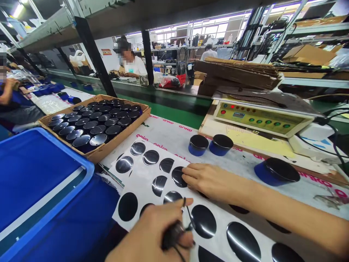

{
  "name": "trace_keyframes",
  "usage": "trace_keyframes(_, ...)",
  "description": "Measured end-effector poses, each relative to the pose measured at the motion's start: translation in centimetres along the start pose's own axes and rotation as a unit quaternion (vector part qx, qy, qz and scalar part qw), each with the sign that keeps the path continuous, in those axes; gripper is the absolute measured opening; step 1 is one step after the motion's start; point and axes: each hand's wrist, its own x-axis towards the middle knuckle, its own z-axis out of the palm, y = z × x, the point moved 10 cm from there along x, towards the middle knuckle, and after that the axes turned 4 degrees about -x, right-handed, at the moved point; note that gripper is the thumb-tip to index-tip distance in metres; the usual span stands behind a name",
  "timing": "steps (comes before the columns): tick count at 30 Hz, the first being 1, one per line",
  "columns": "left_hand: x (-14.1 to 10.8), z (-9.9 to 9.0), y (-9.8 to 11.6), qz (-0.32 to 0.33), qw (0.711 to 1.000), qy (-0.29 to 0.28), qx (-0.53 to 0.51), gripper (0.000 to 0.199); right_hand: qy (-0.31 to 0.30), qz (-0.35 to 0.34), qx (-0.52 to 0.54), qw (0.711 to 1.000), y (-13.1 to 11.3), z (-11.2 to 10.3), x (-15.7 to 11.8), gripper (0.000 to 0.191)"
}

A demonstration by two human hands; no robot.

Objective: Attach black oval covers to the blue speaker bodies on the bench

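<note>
White sheets (141,185) bearing glossy black round stickers (203,221) lie across the bench. My right hand (207,180) comes in from the right, its bent fingers together on the edge of one black sticker (179,177); the thumb is hidden. Nearer the camera, over the sheets, my left hand (155,231) is closed round a small dark tool (173,234) with a thin black loop at its front. Beyond the sheets stand two short blue cylinders with black tops (198,145) (221,144). A larger-looking one (276,171) is beyond my right forearm.
A cardboard tray (120,142) of black-topped cylinders stands at the left, behind blue plastic bins (40,174). At the back right, a control box (261,116) with lit buttons sits near stacked cardboard (237,74). A person in white (136,65) sits across the green line.
</note>
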Motion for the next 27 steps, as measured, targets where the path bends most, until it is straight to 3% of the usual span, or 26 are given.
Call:
trace_keyframes(2,0.5,2.9,-0.4,0.007,0.989,-0.075,0.124,0.018,-0.01,-0.032,-0.008,0.999,-0.4,0.0,0.8,0.02)
trace_keyframes(4,1.0,3.9,-1.3,-0.02,0.981,-0.086,0.174,0.023,-0.015,-0.051,-0.011,0.999,-0.5,0.1,1.1,0.025)
trace_keyframes(9,1.6,3.6,-2.1,-0.069,0.985,-0.073,0.144,0.051,0.0,-0.045,0.042,0.998,1.0,0.3,0.5,0.025)
trace_keyframes(14,1.7,3.3,-2.2,-0.086,0.986,-0.083,0.119,0.051,0.008,-0.026,0.12,0.992,2.7,0.5,0.8,0.024)
trace_keyframes(20,1.8,3.4,-1.8,-0.082,0.985,-0.084,0.126,0.033,0.034,0.074,0.175,0.981,6.7,0.6,2.2,0.026)
trace_keyframes(24,1.8,3.2,-2.2,-0.085,0.986,-0.079,0.117,0.044,0.026,0.022,0.22,0.975,5.7,0.2,1.5,0.019)
trace_keyframes(27,1.8,3.1,-2.2,-0.08,0.986,-0.072,0.126,0.034,0.017,0.007,0.225,0.974,4.2,0.4,0.8,0.014)
